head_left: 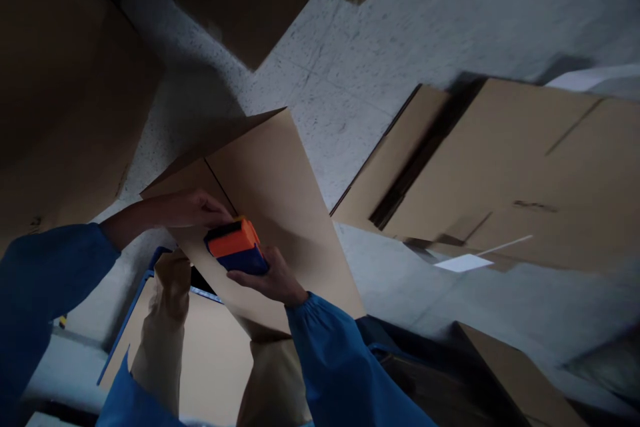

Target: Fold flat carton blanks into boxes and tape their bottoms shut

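Observation:
My right hand (275, 275) grips an orange and blue tape dispenser (239, 247) from its lower right side. The dispenser is held over a closed cardboard box (300, 193), close to the dark seam between its top flaps. My left hand (203, 208) is at the dispenser's upper left end, with its fingers bent and pressed together. Whatever they pinch is too small and dark to make out. Blue sleeves cover both forearms, and my legs (163, 320) show below the box.
Flattened cardboard sheets (525, 167) lie stacked on the floor (360, 67) to the right. A white paper (464, 262) is beside them. Large boxes (65, 100) stand at the left and top. A blue-edged cart (123, 327) and another cardboard piece (515, 373) are nearer me.

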Demonstrator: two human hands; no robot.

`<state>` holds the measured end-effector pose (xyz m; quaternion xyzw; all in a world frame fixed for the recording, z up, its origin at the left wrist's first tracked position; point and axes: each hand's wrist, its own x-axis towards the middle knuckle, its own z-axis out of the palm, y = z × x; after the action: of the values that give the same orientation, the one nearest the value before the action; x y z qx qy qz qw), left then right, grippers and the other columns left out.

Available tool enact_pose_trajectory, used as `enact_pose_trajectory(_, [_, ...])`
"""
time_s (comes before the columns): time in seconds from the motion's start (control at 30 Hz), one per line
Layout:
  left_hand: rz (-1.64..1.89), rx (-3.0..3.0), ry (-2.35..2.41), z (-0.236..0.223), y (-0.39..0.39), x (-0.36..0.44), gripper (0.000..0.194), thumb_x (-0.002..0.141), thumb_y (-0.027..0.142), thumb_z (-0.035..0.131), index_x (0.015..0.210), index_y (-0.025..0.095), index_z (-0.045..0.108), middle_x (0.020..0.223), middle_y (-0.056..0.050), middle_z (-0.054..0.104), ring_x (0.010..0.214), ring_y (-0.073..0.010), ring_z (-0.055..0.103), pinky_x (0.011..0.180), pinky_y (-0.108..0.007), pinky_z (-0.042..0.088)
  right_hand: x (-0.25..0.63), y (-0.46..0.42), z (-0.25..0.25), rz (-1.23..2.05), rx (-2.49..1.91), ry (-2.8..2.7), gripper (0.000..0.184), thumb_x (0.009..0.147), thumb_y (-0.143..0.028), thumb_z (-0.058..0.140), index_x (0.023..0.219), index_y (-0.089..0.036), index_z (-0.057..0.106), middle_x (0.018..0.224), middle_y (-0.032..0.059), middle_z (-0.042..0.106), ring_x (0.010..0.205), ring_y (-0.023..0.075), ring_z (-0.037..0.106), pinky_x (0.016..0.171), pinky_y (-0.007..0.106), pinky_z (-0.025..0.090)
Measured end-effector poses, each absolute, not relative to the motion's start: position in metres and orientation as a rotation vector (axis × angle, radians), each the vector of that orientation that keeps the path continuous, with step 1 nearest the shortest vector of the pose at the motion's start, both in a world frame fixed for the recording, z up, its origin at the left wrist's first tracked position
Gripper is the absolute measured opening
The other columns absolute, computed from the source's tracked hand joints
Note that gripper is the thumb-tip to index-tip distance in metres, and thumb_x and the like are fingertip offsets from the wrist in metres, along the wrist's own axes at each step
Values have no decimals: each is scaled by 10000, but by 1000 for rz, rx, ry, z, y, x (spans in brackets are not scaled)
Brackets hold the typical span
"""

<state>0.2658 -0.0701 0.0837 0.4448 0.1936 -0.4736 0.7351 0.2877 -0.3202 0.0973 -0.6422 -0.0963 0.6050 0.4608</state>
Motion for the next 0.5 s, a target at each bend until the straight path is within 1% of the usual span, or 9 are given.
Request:
enact_pose_trajectory(0.1, [-1044, 798, 471, 77, -69, 263, 478, 683, 451, 901, 1038, 166, 758, 1018, -72, 744, 933, -207, 669, 827, -289, 491, 287, -321, 97, 1490, -1544, -240, 374, 715, -505, 781, 663, -191, 584, 602, -8, 529, 521, 105, 440, 468, 235, 353])
enact_pose_trajectory(0.2, [-1043, 759, 448, 69, -68, 259, 448, 662, 377, 932, 1017, 161, 764, 999, -84, 747, 925, -201, 681, 860, -305, 505, 290, -320, 98, 1510, -1529, -235, 375, 708, -491, 786, 643, -195, 564, 592, -14, 503, 513, 97, 412, 458, 231, 328])
enact_pose_trajectory(0.33, [-1035, 753, 431, 64, -69, 257, 364, 690, 334, 908, 974, 152, 770, 959, -91, 754, 871, -201, 698, 795, -296, 531, 296, -319, 99, 1561, -1501, -230, 422, 704, -497, 782, 597, -210, 491, 545, -34, 435, 490, 86, 357, 446, 231, 292])
enact_pose_trajectory(0.5, [-978, 914, 405, 76, -73, 266, 249, 739, 202, 815, 970, 147, 738, 909, -67, 750, 840, -178, 701, 716, -239, 516, 298, -319, 100, 1594, -1524, -214, 446, 685, -525, 784, 590, -213, 480, 537, -34, 434, 486, 86, 354, 439, 234, 283])
